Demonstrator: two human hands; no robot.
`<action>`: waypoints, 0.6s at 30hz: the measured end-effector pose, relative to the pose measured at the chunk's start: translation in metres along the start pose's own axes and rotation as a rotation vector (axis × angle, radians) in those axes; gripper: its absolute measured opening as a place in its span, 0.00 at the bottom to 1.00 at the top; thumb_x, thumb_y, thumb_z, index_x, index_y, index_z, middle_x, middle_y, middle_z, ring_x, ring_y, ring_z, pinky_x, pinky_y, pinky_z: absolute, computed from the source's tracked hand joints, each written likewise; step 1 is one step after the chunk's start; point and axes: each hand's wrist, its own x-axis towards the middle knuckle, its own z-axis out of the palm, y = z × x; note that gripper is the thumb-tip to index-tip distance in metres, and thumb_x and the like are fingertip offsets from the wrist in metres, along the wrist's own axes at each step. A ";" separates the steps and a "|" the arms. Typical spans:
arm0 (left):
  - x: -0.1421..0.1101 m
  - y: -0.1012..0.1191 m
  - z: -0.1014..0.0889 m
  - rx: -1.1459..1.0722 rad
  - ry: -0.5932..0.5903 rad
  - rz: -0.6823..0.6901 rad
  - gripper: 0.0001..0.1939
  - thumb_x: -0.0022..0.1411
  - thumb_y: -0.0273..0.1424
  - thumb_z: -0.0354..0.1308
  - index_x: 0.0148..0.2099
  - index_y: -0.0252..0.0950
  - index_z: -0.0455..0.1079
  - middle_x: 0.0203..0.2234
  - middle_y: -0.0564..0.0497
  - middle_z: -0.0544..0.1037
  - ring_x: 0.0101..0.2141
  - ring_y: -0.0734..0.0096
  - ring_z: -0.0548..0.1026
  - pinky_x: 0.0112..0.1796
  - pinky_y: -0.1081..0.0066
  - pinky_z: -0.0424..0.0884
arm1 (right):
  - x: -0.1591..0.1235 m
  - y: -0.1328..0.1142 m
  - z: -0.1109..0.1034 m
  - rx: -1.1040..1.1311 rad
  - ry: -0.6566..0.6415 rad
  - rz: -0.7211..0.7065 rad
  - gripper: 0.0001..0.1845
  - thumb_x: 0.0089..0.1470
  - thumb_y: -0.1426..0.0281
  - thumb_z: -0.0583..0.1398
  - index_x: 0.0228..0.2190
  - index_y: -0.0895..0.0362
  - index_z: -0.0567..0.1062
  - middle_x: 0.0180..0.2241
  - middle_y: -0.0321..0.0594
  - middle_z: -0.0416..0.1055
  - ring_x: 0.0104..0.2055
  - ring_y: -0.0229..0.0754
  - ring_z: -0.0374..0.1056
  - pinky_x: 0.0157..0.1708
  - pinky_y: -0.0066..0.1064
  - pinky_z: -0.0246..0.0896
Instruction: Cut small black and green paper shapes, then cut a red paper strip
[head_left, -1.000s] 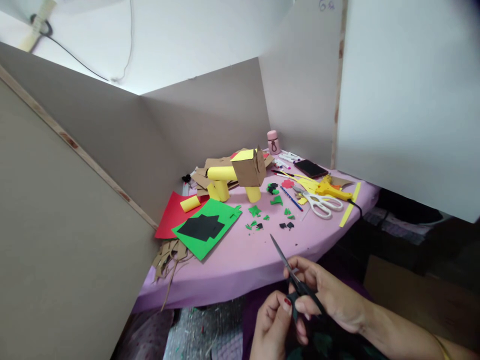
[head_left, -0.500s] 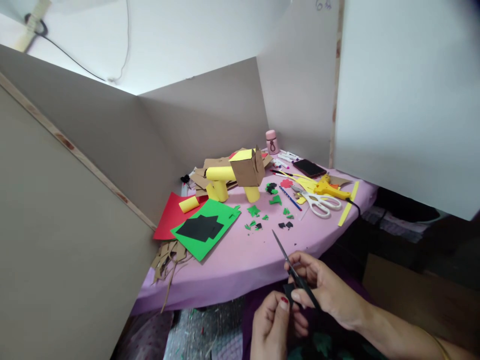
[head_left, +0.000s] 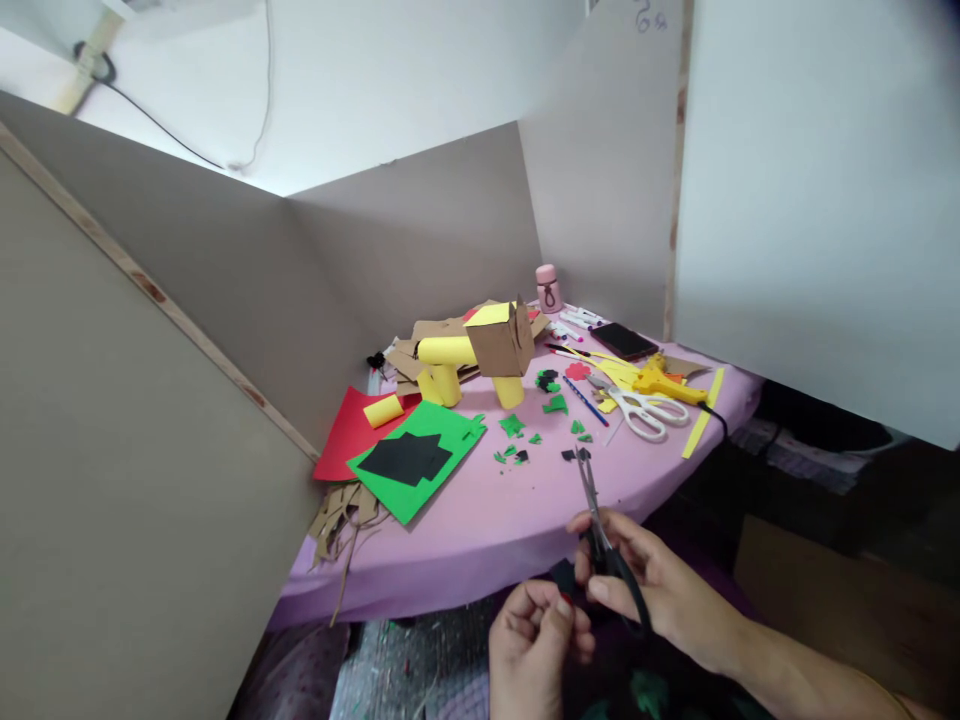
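My right hand (head_left: 652, 580) grips a pair of black-handled scissors (head_left: 594, 500), blades pointing up and away, slightly parted. Below and left of it, my left hand (head_left: 536, 635) pinches a small piece of black paper (head_left: 564, 576); its lower part is hidden by the fingers. Both hands are in front of the table's near edge, and the paper is apart from the blades. Beyond the scissor tips lie black paper scraps (head_left: 576, 455) and green scraps (head_left: 513, 426). Further back stands a figure of yellow paper tubes (head_left: 448, 350) with a brown cardboard box (head_left: 499, 345) at one end.
A green sheet (head_left: 409, 515) with a black sheet (head_left: 405, 458) on it overlaps a red sheet (head_left: 337, 440). To the right lie white scissors (head_left: 649, 412), a yellow glue gun (head_left: 667, 382) and a phone (head_left: 624, 341). Grey panels (head_left: 427, 220) surround the table.
The scissors have turned more upright and their blades have parted. My left hand has moved a little left and down with the black paper, away from the right hand.
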 end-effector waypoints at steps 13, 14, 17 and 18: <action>0.000 0.001 0.003 -0.061 -0.003 0.088 0.19 0.39 0.40 0.71 0.23 0.32 0.69 0.12 0.57 0.71 0.13 0.84 0.64 0.17 0.82 0.60 | -0.017 -0.003 0.011 -0.402 -0.240 -0.048 0.28 0.50 0.45 0.53 0.38 0.56 0.72 0.32 0.42 0.68 0.37 0.47 0.65 0.37 0.32 0.63; 0.000 0.002 0.004 -0.061 0.005 0.089 0.19 0.39 0.40 0.71 0.24 0.32 0.69 0.11 0.58 0.71 0.13 0.84 0.63 0.17 0.82 0.59 | -0.017 -0.003 0.012 -0.404 -0.234 -0.048 0.29 0.50 0.45 0.53 0.38 0.56 0.72 0.32 0.42 0.68 0.36 0.47 0.65 0.36 0.32 0.63; -0.002 0.003 0.006 -0.066 0.030 0.086 0.20 0.37 0.41 0.71 0.24 0.31 0.69 0.11 0.58 0.71 0.13 0.84 0.63 0.17 0.83 0.59 | -0.018 -0.002 0.013 -0.386 -0.216 -0.052 0.30 0.50 0.43 0.52 0.38 0.55 0.73 0.30 0.42 0.68 0.34 0.47 0.66 0.33 0.32 0.63; -0.002 0.003 0.006 -0.068 0.035 0.083 0.20 0.37 0.41 0.72 0.24 0.31 0.69 0.11 0.58 0.71 0.13 0.84 0.64 0.17 0.83 0.59 | -0.018 -0.002 0.014 -0.377 -0.213 -0.052 0.30 0.50 0.44 0.52 0.38 0.55 0.73 0.29 0.42 0.69 0.34 0.47 0.66 0.33 0.31 0.64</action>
